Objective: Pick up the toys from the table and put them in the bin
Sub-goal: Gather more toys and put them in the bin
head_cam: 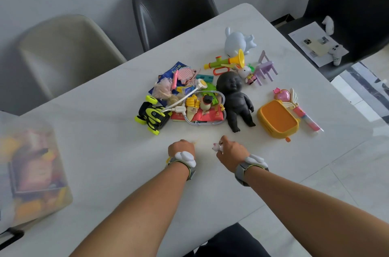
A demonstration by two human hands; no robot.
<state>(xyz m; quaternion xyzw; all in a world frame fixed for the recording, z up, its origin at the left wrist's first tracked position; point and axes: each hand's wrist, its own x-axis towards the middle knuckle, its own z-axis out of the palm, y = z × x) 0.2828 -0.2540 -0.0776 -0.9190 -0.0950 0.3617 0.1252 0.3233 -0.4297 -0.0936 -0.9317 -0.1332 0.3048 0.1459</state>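
Toys [210, 92] heaped mid-table; bin [31, 172] far left

No legible text on the toy packets [210, 114]

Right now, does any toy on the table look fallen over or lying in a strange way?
Yes. The purple toy chair is tipped on its side, its legs pointing sideways, by the far right of the pile. The black doll lies flat on its back, and the black-and-yellow car seems overturned, wheels sticking outward.
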